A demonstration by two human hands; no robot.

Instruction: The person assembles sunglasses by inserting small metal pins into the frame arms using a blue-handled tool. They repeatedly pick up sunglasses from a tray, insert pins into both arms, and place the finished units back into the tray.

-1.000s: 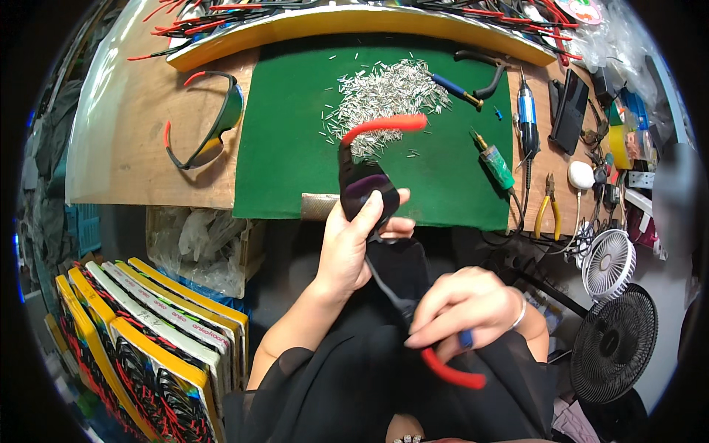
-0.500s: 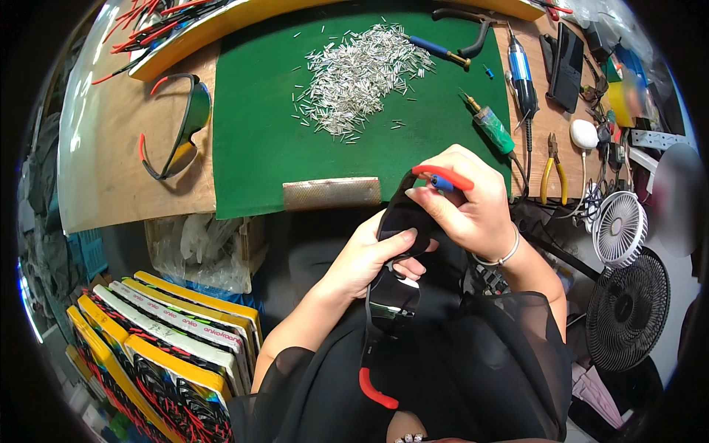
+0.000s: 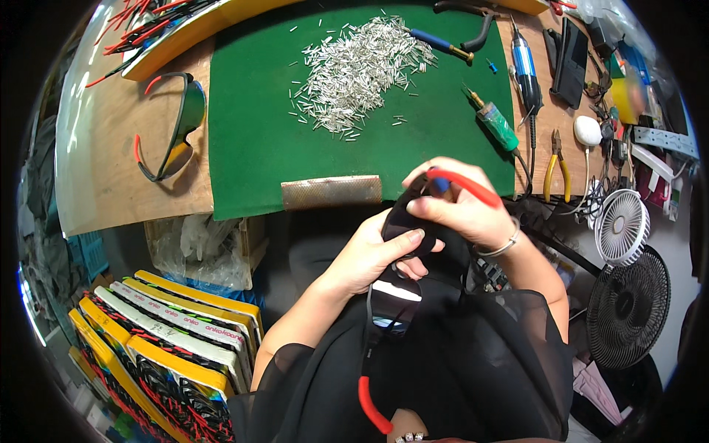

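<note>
A pair of black wraparound sunglasses (image 3: 396, 295) with red temple tips hangs upright over my lap. My left hand (image 3: 380, 255) is closed around the middle of the frame, thumb on the dark lens. At the upper hinge, my right hand (image 3: 461, 210) is closed on a small blue-handled tool (image 3: 442, 184); its tip is hidden. The upper temple's red tip (image 3: 469, 184) crosses over the right hand's fingers. The lower red tip (image 3: 373, 406) points down toward my lap. Beyond the hands, a heap of small metal pins (image 3: 354, 77) lies on the green mat (image 3: 255, 140).
Another pair of sunglasses (image 3: 181, 133) lies on the table's left. At the right are a green-handled tool (image 3: 498, 127), a blue electric screwdriver (image 3: 524, 70), yellow-handled cutters (image 3: 556, 168), a phone (image 3: 570, 63) and fans (image 3: 622, 227). Boxes of red-tipped frames (image 3: 177, 362) stand lower left.
The upper temple has swung right and slightly down, with its red tip now across my right hand. The right hand is blurred by motion; the left keeps its hold on the sunglasses.
</note>
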